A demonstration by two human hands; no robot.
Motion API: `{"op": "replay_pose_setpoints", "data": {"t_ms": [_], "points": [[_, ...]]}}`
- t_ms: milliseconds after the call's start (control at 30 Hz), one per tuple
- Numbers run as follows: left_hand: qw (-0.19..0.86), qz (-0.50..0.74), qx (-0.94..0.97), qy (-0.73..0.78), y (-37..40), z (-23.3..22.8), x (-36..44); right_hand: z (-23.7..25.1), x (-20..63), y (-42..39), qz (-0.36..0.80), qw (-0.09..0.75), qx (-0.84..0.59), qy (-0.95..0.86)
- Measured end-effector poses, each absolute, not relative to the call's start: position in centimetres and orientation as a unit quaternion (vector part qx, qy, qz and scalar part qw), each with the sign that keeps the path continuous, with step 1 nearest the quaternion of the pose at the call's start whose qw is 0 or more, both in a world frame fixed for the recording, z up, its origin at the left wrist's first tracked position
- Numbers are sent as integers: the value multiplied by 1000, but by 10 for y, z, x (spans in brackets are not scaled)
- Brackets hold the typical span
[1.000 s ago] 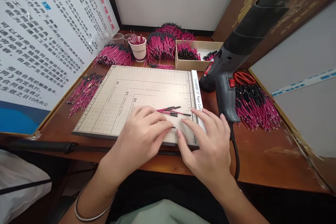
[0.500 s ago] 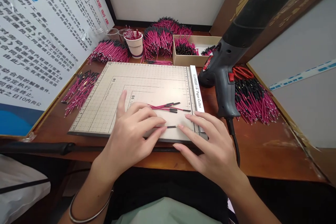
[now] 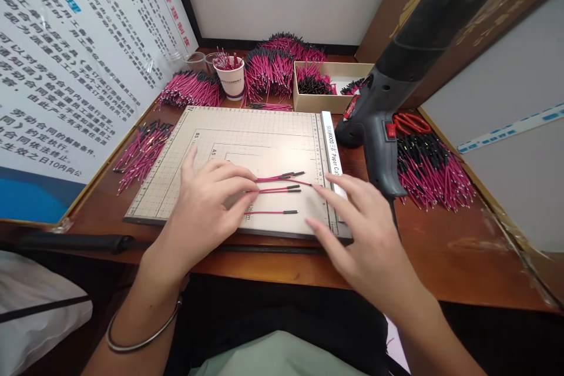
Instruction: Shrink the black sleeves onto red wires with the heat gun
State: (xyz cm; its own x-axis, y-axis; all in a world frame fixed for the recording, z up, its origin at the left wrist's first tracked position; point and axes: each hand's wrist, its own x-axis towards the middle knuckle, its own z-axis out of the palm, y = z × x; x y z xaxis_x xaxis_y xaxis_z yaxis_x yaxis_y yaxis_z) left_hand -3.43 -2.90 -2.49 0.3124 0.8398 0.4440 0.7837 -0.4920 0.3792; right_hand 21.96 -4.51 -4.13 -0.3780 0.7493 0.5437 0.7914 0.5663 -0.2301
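Observation:
My left hand (image 3: 211, 202) rests over the paper cutter board (image 3: 268, 150), its thumb and forefinger closed on thin pink wires (image 3: 273, 190) with black sleeved ends pointing right. More pink wires (image 3: 278, 177) come out beside its fingertips, one reaching toward the right. Nearer the front edge, a single pink wire (image 3: 268, 212) with a black end lies apart on the board. My right hand (image 3: 365, 223) hovers at the board's right side with fingers spread. Its forefinger tip is at the end of the longest-reaching wire; whether it touches I cannot tell.
A heat gun (image 3: 381, 123) stands at the right, close to my right hand. Piles of pink wires (image 3: 434, 170) lie right, left and behind. At the back are a paper cup (image 3: 231, 79) and a cardboard box (image 3: 308, 103). Red-handled pliers (image 3: 412, 123) lie behind the gun.
My left hand has moved left and slightly up, off the front wire, and now pinches the wires behind it. My right hand has shifted slightly right, away from that front wire's tip.

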Motion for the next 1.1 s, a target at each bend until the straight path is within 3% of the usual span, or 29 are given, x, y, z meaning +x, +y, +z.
{"op": "replay_pose_setpoints", "data": {"t_ms": [367, 667, 833, 1100], "points": [[72, 332, 783, 521, -23, -27, -29, -34, 211, 4, 86, 262, -534, -799], [25, 323, 764, 558, -9, -30, -32, -2, 238, 24, 1, 208, -497, -843], [86, 360, 753, 543, -10, -27, -24, 25, 234, 35, 150, 105, -503, -845], [166, 427, 728, 509, -19, -23, -13, 18, 215, 27, 210, 274, -401, -848]]}}
